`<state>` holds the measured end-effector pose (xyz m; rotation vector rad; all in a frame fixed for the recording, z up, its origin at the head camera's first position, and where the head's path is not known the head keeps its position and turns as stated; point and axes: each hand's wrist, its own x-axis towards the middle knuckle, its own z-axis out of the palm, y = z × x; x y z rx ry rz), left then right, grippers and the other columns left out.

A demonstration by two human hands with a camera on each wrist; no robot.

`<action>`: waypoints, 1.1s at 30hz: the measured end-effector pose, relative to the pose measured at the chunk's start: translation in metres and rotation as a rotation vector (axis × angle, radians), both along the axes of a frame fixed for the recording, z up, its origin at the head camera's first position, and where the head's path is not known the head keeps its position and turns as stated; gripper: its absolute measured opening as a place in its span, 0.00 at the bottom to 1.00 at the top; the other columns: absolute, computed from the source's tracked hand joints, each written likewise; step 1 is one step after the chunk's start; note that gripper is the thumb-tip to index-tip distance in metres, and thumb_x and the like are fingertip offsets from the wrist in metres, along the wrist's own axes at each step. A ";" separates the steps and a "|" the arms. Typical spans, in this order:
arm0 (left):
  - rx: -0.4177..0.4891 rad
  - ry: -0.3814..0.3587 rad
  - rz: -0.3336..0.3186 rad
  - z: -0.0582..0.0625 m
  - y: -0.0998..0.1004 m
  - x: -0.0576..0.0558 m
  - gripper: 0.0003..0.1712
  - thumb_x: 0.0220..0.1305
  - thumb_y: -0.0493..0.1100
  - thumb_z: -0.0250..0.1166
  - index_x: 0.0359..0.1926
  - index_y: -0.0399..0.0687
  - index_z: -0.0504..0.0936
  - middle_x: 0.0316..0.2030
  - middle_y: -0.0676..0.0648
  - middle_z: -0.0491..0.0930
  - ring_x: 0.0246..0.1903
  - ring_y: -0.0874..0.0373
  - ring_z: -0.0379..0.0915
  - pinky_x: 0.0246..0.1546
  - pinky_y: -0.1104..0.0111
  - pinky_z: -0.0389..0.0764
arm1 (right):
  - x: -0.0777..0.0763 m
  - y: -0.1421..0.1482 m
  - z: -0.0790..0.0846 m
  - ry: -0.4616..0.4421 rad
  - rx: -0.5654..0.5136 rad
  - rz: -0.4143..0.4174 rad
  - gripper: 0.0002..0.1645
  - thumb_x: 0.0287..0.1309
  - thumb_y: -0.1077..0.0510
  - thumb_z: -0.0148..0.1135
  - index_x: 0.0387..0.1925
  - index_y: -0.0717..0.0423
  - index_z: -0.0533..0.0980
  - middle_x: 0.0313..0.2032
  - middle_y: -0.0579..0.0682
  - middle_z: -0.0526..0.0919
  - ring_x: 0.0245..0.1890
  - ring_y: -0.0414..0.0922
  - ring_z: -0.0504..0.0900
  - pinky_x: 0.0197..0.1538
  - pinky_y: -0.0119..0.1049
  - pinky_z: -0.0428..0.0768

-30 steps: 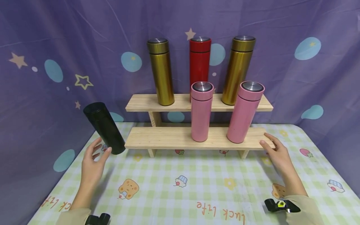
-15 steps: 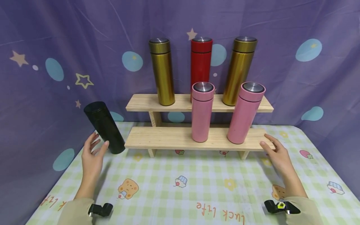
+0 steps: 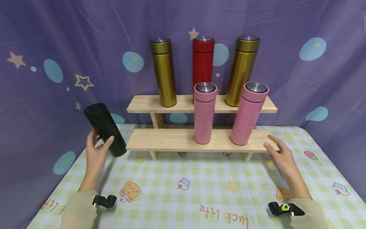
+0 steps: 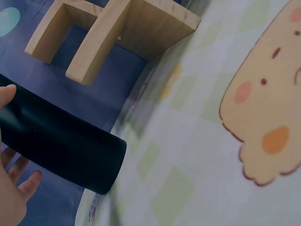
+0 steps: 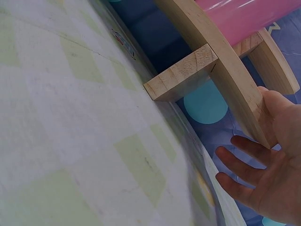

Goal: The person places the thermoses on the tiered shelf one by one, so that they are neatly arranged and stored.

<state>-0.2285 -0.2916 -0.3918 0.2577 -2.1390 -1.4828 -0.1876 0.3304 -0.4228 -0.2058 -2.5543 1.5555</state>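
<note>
A black thermos bottle stands on the tablecloth at the left, seen tilted through the lens. My left hand is at its lower half, thumb over the near side and fingers curled round the other. In the left wrist view, the thumb lies over the thermos, some fingers are partly hidden behind it, and the little finger stands off it. My right hand holds the right end of the lower board of a two-tier wooden shelf between thumb and forefinger. Its other fingers spread loosely below the board in the right wrist view.
Two pink thermos bottles stand on the lower board's middle and right. Behind, the upper board bears two gold bottles and a red bottle between them. A checked tablecloth lies in front; a purple curtain hangs behind.
My left hand has moved up and inward until its thumb and fingers are about the black thermos. The thermos, the shelf and my right hand have stayed where they were.
</note>
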 end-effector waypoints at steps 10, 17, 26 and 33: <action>-0.009 0.015 0.002 -0.001 0.001 -0.012 0.49 0.62 0.48 0.70 0.76 0.57 0.51 0.71 0.44 0.59 0.65 0.49 0.59 0.62 0.59 0.63 | -0.001 0.001 0.000 0.014 0.019 0.007 0.44 0.69 0.36 0.52 0.77 0.51 0.54 0.75 0.65 0.47 0.42 0.30 0.71 0.40 0.22 0.77; -0.022 0.006 -0.001 -0.003 0.001 -0.019 0.51 0.61 0.47 0.71 0.76 0.56 0.50 0.70 0.43 0.60 0.64 0.47 0.59 0.60 0.56 0.63 | 0.000 0.000 0.000 0.013 0.018 -0.001 0.44 0.69 0.36 0.52 0.77 0.52 0.54 0.75 0.66 0.47 0.42 0.29 0.70 0.40 0.21 0.77; -0.024 0.018 0.030 -0.003 0.002 -0.022 0.49 0.60 0.47 0.72 0.75 0.53 0.53 0.67 0.43 0.63 0.60 0.48 0.62 0.57 0.59 0.64 | -0.001 0.001 -0.001 0.020 0.024 -0.002 0.44 0.69 0.37 0.53 0.77 0.52 0.55 0.74 0.66 0.50 0.40 0.27 0.71 0.39 0.21 0.77; -0.032 0.028 0.059 -0.003 0.003 -0.022 0.46 0.59 0.47 0.73 0.74 0.54 0.57 0.66 0.44 0.66 0.58 0.50 0.64 0.56 0.63 0.66 | -0.001 0.001 -0.002 0.016 0.023 0.005 0.44 0.69 0.36 0.52 0.77 0.51 0.54 0.75 0.65 0.48 0.42 0.31 0.71 0.40 0.21 0.76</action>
